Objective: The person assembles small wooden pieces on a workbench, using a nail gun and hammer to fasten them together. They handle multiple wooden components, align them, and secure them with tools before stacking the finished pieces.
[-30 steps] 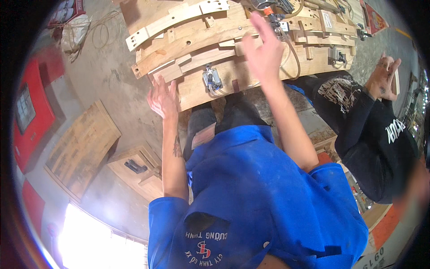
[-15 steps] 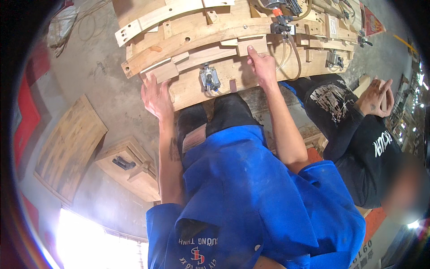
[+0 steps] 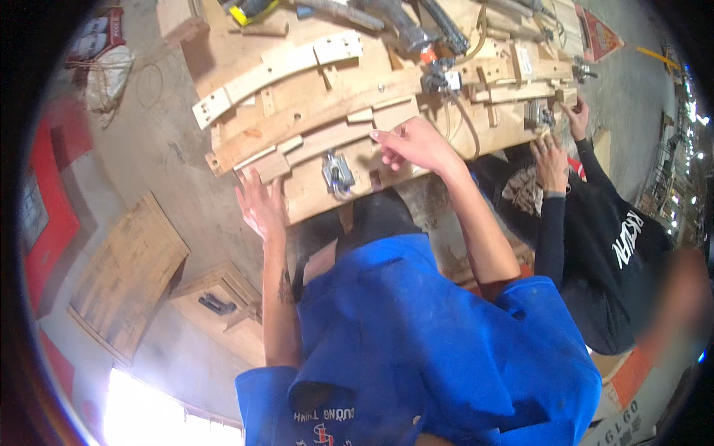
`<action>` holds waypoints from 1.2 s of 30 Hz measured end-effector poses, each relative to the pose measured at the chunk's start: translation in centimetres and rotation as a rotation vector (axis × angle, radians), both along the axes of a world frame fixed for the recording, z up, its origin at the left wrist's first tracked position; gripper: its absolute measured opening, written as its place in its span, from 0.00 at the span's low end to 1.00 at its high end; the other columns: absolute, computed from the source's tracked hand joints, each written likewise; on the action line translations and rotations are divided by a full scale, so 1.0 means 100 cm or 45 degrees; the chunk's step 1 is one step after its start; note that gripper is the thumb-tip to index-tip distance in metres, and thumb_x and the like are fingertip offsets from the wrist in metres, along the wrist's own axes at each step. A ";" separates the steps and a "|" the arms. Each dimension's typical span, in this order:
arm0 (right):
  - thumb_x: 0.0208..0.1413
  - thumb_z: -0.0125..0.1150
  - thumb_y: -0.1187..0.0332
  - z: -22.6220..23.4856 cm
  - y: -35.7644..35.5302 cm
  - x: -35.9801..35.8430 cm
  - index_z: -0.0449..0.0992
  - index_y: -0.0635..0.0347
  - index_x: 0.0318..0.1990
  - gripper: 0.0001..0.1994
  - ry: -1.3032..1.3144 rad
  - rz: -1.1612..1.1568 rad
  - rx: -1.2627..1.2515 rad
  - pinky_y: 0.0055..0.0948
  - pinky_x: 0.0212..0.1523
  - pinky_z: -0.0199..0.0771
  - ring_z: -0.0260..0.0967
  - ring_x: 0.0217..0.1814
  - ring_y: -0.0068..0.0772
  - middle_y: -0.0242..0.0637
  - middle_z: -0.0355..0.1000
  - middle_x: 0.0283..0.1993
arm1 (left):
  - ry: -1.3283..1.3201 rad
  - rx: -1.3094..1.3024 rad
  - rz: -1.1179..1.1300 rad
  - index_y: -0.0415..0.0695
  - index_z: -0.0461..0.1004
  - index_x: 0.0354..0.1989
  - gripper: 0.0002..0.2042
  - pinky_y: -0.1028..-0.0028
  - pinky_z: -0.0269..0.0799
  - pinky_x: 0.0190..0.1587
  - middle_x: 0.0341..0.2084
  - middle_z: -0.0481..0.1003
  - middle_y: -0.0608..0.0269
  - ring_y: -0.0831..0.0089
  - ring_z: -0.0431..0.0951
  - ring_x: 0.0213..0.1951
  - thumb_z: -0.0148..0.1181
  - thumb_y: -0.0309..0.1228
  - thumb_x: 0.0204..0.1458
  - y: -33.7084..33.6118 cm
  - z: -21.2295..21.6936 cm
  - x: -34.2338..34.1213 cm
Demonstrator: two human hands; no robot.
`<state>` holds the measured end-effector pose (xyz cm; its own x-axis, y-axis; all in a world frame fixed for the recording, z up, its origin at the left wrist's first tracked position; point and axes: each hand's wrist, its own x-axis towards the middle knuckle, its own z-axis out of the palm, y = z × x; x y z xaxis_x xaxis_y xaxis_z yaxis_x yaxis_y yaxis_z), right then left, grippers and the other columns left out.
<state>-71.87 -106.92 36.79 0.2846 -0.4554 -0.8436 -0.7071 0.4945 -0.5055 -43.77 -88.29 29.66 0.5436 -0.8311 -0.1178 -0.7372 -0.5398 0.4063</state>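
Note:
A curved wooden strip [image 3: 327, 140] lies along the near side of a wooden jig, against a longer curved wooden rail [image 3: 327, 104]. At the strip's left end, my left hand [image 3: 262, 204] has its fingers spread, their tips touching the near edge of a small wooden block [image 3: 266, 165]. My right hand [image 3: 420, 145] is over the strip's right part, near another block [image 3: 394, 111]; its thumb and loosely bent fingers are apart, with nothing visible in them. Between my hands, a metal toggle clamp or pneumatic cylinder [image 3: 338, 172] sits on the jig board [image 3: 305, 201].
Beyond the rail lies a curved piece with holes [image 3: 279, 74], with hand tools [image 3: 405, 26] farther back. At right, a co-worker's hands [image 3: 552, 160] touch the jig's other end near a second clamp [image 3: 539, 114]. Hoses [image 3: 468, 123] cross the middle. A wooden panel [image 3: 130, 275] lies at left.
My right hand has come off the right block and shifted left, fingers bending. My left hand stays at the strip's end. The co-worker's hands have parted and reached to the jig. The view has shifted.

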 end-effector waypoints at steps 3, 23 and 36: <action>0.58 0.62 0.43 0.027 -0.071 0.005 0.83 0.65 0.38 0.28 -0.053 -0.164 -1.179 0.33 0.47 0.76 0.81 0.41 0.40 0.45 0.82 0.35 | -0.038 0.231 0.024 0.47 0.63 0.71 0.40 0.51 0.40 0.76 0.73 0.56 0.46 0.51 0.54 0.74 0.71 0.47 0.50 -0.005 0.016 -0.007; 0.56 0.58 0.61 0.178 -0.011 -0.101 0.74 0.61 0.30 0.11 -0.020 -0.140 -0.855 0.28 0.32 0.67 0.68 0.29 0.23 0.31 0.70 0.24 | 0.037 -0.526 -0.959 0.47 0.81 0.45 0.13 0.65 0.70 0.45 0.38 0.77 0.68 0.68 0.76 0.43 0.66 0.35 0.52 -0.096 0.014 -0.158; 0.51 0.71 0.70 0.001 0.111 -0.096 0.79 0.64 0.52 0.20 0.227 0.039 -0.822 0.34 0.56 0.75 0.78 0.53 0.35 0.41 0.81 0.50 | -0.275 -0.402 -0.814 0.56 0.82 0.48 0.16 0.64 0.68 0.44 0.42 0.77 0.75 0.70 0.74 0.44 0.69 0.44 0.51 -0.094 -0.026 -0.174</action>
